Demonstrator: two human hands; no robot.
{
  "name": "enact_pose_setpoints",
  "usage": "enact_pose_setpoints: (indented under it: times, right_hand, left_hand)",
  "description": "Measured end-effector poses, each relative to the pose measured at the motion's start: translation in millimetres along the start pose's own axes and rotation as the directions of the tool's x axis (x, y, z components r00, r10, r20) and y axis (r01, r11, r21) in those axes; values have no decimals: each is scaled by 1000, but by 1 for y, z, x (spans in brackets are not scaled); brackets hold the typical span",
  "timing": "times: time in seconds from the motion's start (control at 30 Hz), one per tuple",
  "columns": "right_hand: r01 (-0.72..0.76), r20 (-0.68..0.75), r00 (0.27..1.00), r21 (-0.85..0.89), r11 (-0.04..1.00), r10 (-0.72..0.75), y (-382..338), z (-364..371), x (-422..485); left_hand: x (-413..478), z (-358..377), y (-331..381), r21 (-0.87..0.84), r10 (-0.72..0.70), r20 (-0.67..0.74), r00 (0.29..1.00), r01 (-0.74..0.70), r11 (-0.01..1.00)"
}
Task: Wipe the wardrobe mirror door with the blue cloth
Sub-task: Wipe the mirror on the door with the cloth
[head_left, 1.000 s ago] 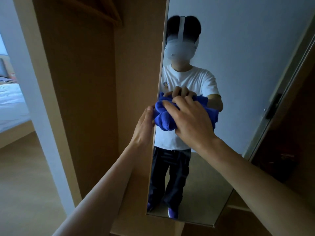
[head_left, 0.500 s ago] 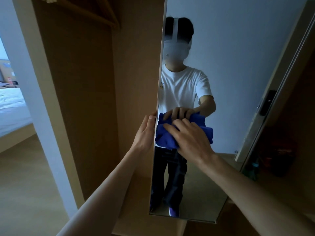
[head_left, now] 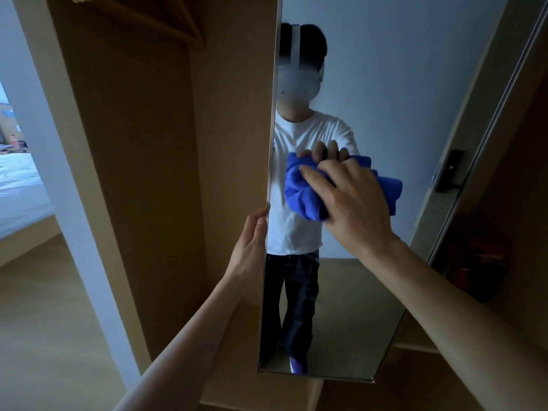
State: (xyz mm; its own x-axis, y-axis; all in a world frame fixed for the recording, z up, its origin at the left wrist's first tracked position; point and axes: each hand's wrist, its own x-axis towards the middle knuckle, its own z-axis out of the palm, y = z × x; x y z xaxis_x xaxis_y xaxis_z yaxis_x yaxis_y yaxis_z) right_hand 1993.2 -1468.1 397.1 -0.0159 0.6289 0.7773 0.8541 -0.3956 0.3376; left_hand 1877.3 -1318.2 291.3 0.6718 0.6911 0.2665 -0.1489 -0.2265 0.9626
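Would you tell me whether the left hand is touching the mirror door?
Touching. The head view shows the left hand laid along the left edge of the mirror door, its fingertip meeting its own reflection there.

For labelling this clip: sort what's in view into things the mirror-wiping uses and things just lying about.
In use: blue cloth; mirror door; right hand gripping the cloth against the glass; left hand resting on the door's edge.
Just there: bed, far left; wooden floor.
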Motion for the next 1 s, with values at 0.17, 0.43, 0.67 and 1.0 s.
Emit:
enact_pose_setpoints:
  times: [0.17,0.43,0.67,1.0]
  right_hand:
    - [58,104,993,46,997,-63,-16,26,-47]
    - [17,194,980,135,991,-43,-14,30,-71]
    - [-56,165,986,131,990,34,34,0,-42]
    - [-89,-114,990,-80,993,80,73,-21,-29]
  left_hand:
    - [-2,6,-5,6,63,-32,998,-63,998]
    - [-10,24,-5,66,53,-128,990,-45,997]
    - [-9,33,11,203,106,-130,986,-78,976]
    - [-16,51,7,249,163,-255,953,-98,963]
